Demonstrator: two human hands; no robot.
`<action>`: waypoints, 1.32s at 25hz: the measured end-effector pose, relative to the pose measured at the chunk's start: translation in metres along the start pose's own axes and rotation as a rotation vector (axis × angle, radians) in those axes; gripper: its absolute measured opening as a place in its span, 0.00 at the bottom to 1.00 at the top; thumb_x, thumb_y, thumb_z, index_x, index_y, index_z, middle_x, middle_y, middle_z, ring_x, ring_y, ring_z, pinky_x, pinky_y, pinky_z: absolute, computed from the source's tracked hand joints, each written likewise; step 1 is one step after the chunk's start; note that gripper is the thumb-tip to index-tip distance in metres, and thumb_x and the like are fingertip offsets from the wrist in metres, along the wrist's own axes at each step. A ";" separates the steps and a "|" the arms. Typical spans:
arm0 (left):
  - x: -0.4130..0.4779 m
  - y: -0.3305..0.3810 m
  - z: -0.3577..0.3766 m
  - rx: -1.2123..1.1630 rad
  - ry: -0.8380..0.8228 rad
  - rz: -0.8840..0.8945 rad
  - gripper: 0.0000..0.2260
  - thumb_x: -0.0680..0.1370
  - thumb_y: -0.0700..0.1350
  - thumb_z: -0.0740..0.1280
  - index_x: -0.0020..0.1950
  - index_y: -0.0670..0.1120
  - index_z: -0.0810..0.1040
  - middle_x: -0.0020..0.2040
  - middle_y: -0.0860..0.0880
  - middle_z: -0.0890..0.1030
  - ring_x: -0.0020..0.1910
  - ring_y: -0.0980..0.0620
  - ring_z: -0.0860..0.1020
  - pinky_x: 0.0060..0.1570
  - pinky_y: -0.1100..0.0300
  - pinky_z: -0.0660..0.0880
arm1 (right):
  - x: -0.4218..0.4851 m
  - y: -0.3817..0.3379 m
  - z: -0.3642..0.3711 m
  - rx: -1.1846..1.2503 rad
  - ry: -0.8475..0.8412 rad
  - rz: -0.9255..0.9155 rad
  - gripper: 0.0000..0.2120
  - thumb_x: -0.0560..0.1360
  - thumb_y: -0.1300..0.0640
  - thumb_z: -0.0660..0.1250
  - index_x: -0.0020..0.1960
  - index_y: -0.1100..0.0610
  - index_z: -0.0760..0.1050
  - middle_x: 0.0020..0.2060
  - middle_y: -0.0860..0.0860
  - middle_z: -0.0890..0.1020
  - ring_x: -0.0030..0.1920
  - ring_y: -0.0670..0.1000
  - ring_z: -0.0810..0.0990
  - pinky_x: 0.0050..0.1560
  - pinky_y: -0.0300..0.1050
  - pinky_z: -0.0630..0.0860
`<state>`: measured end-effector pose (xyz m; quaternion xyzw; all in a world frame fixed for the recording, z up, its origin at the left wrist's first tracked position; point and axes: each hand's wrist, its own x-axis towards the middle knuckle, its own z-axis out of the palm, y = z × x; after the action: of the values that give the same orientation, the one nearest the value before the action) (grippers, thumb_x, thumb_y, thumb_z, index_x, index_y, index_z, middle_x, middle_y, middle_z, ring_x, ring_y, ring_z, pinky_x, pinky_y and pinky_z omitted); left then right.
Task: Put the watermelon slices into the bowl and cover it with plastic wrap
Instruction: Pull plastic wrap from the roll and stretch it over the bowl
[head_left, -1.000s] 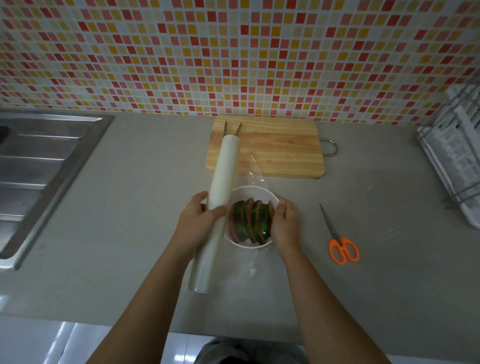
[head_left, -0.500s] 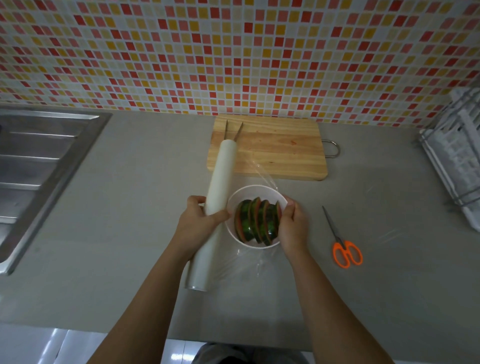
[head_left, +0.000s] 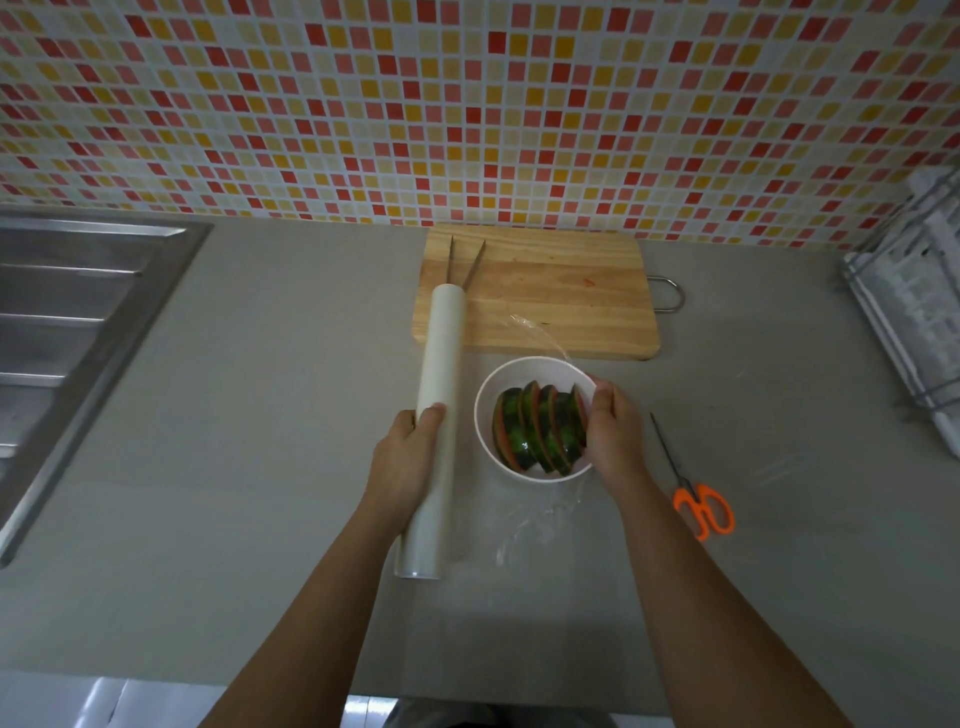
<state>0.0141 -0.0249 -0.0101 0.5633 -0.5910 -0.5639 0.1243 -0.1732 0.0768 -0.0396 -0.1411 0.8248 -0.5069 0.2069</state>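
Note:
A white bowl (head_left: 524, 370) stands on the grey counter and holds several watermelon slices (head_left: 540, 434) set on edge, green rind up. My left hand (head_left: 408, 460) grips the long white plastic wrap roll (head_left: 439, 395), which lies just left of the bowl. A clear sheet of wrap (head_left: 535, 519) runs from the roll across the bowl, with loose film showing near the bowl's near side and far side. My right hand (head_left: 613, 431) presses the wrap against the bowl's right rim.
A wooden cutting board (head_left: 561, 291) with tongs (head_left: 465, 260) lies behind the bowl. Orange-handled scissors (head_left: 693, 493) lie to the right. A steel sink (head_left: 67, 332) is at the left, a wire dish rack (head_left: 914, 312) at the far right.
My left hand has drawn the roll to the left, away from the bowl, so the film stretches over it. My right hand stays on the bowl's right rim.

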 end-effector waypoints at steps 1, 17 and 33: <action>-0.001 0.000 -0.001 0.016 -0.002 0.004 0.24 0.67 0.66 0.62 0.54 0.50 0.71 0.48 0.49 0.79 0.45 0.46 0.81 0.45 0.50 0.79 | 0.000 0.000 0.000 0.000 0.002 0.006 0.17 0.81 0.55 0.49 0.54 0.58 0.76 0.45 0.53 0.78 0.47 0.52 0.75 0.48 0.42 0.68; -0.009 -0.025 -0.012 -0.175 -0.210 -0.032 0.22 0.66 0.52 0.70 0.56 0.47 0.73 0.49 0.41 0.82 0.40 0.44 0.81 0.37 0.51 0.79 | -0.001 -0.001 0.001 -0.130 0.041 0.006 0.17 0.81 0.55 0.49 0.40 0.59 0.70 0.38 0.55 0.75 0.41 0.53 0.74 0.42 0.43 0.66; -0.020 -0.040 -0.008 0.041 -0.067 0.050 0.12 0.77 0.61 0.61 0.51 0.55 0.73 0.46 0.53 0.80 0.45 0.52 0.79 0.39 0.58 0.74 | -0.005 -0.001 0.002 0.028 0.091 0.080 0.19 0.79 0.55 0.52 0.31 0.50 0.67 0.30 0.48 0.71 0.32 0.46 0.71 0.31 0.42 0.65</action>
<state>0.0484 -0.0021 -0.0300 0.5317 -0.6202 -0.5668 0.1071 -0.1679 0.0766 -0.0382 -0.0821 0.8311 -0.5157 0.1913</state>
